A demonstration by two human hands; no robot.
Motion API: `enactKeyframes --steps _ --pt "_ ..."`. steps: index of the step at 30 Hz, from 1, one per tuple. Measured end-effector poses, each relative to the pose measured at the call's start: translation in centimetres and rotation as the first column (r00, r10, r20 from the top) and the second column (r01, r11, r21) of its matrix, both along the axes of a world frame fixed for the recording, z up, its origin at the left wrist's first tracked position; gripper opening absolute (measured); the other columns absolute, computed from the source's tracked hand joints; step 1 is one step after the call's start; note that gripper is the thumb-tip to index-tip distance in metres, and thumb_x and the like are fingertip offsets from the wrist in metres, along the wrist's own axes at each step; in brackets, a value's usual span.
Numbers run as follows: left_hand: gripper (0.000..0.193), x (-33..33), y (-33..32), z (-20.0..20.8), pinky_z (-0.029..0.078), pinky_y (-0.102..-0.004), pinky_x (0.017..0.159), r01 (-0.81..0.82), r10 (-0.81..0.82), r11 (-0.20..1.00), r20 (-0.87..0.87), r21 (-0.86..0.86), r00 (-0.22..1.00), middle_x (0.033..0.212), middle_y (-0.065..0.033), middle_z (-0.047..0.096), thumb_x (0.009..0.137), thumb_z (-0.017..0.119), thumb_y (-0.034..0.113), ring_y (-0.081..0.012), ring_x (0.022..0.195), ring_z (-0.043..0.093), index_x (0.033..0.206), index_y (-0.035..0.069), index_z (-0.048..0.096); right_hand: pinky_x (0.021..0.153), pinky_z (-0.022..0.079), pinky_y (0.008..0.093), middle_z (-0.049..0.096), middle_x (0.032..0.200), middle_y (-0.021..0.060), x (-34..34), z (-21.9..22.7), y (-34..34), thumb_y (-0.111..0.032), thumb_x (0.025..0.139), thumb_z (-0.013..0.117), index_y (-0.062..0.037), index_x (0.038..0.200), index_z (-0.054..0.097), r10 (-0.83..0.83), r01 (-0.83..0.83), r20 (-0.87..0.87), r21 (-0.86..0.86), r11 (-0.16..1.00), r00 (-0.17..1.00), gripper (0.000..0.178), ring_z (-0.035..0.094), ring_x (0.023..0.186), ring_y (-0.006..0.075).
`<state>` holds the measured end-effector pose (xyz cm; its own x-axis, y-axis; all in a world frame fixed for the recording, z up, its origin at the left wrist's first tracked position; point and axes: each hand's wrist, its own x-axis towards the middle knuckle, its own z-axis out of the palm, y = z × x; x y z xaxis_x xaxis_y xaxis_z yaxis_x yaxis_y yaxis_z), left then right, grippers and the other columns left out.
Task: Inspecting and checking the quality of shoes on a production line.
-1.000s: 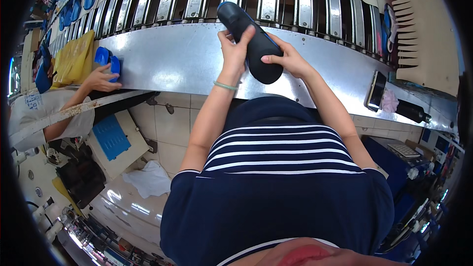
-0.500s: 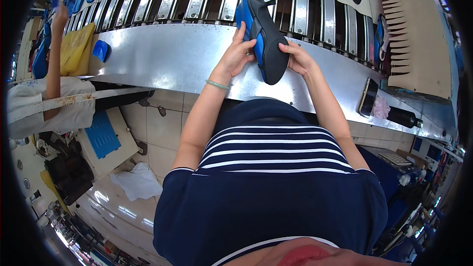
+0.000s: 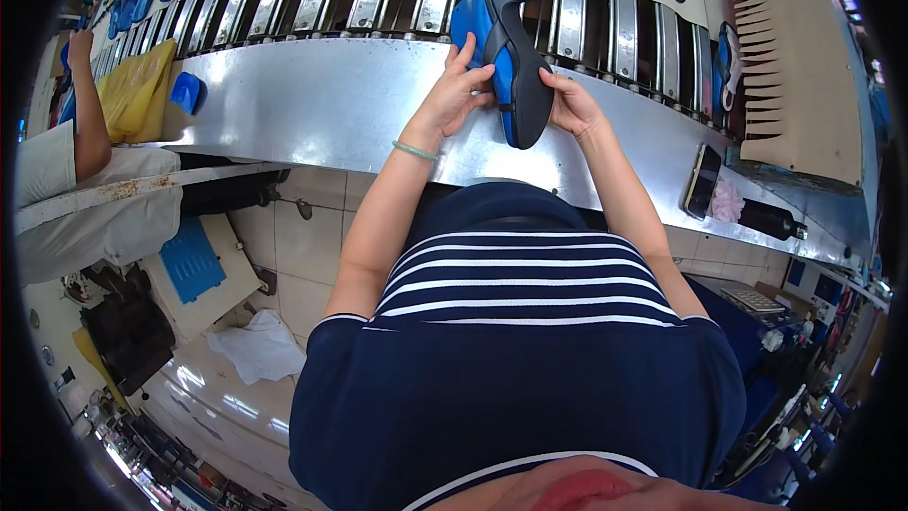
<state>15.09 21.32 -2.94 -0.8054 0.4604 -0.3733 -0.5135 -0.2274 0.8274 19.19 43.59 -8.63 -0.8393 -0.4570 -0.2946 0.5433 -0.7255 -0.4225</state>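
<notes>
Both hands on one blue-and-black shoe (image 3: 506,61), held up on edge over the steel bench (image 3: 312,104). L hand (image 3: 459,85) grips its blue side w/ fingers curled; R hand (image 3: 567,104) clasps the black sole.

phone: a flat black rectangular smartphone (image 3: 702,181) lies on the steel ledge at the right, its dark screen up, a pink crumpled cloth just beside it.
bag: a yellow plastic bag (image 3: 135,95) slumps on the steel ledge at the far left, next to a co-worker's arm.
labels, signs: none clear enough to tell.
</notes>
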Motion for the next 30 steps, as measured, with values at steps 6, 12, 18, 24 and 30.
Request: enactKeyframes --steps 6,12,18,24,30 --pt "0.071 -0.3 -0.1 -0.8 0.051 -0.0385 0.092 0.002 -0.003 0.998 0.011 0.061 1.000 0.159 -0.0067 0.003 0.098 0.054 0.010 -0.0178 0.103 0.058 0.155 0.009 0.013 0.098 0.051 0.0453 0.061 0.125 0.0205 -0.2 0.2 -0.1 -0.026 0.099 0.055 0.0036 0.133 0.048 -0.035 0.037 0.020 -0.084 0.996 0.999 0.046 0.063 0.113 0.0296" --pt "0.059 0.3 0.3 0.1 0.051 -0.0354 0.094 -0.044 0.047 0.998 -0.077 0.045 0.996 0.160 -0.0076 0.009 0.097 0.053 0.007 -0.0153 0.101 0.059 0.151 0.010 0.031 0.099 0.050 0.0457 0.062 0.124 0.0202 -0.9 0.5 0.1 -0.026 0.100 0.051 0.0027 0.132 0.049 -0.051 0.055 0.027 -0.174 0.983 0.998 0.043 0.063 0.114 0.0297" --pt "0.067 -0.4 -0.3 0.5 0.052 -0.0290 0.090 0.083 -0.108 0.994 -0.477 -0.074 0.872 0.160 -0.0081 0.013 0.086 0.056 -0.009 -0.0135 0.104 0.058 0.148 0.012 0.040 0.099 0.051 0.0468 0.061 0.125 0.0189 -2.1 3.1 -0.6 -0.028 0.100 0.051 0.0017 0.130 0.052 -0.101 0.108 0.058 -0.150 0.983 0.993 0.042 0.063 0.113 0.0292" --pt "0.082 -0.8 0.0 4.4 0.043 -0.0350 0.100 -0.123 -0.327 0.897 -0.824 -0.425 0.462 0.158 -0.0121 0.017 0.069 0.072 -0.006 -0.0284 0.120 0.048 0.142 0.026 0.050 0.101 0.050 0.0481 0.059 0.127 0.0196 -3.6 7.4 -2.4 -0.028 0.101 0.051 0.0019 0.130 0.051 -0.186 0.178 0.142 0.061 0.982 0.972 0.042 0.061 0.115 0.0308" --pt "0.061 -5.8 -0.8 5.3 0.045 -0.0360 0.101 -0.212 -0.335 0.891 -0.898 -0.400 0.285 0.146 -0.0053 0.040 0.065 0.077 -0.005 -0.0222 0.125 0.046 0.121 0.013 0.061 0.099 0.052 0.0500 0.056 0.128 0.0198 -7.6 9.4 -3.5 -0.025 0.102 0.049 0.0021 0.128 0.048 -0.218 0.198 0.212 0.110 0.974 0.953 0.037 0.058 0.118 0.0324"
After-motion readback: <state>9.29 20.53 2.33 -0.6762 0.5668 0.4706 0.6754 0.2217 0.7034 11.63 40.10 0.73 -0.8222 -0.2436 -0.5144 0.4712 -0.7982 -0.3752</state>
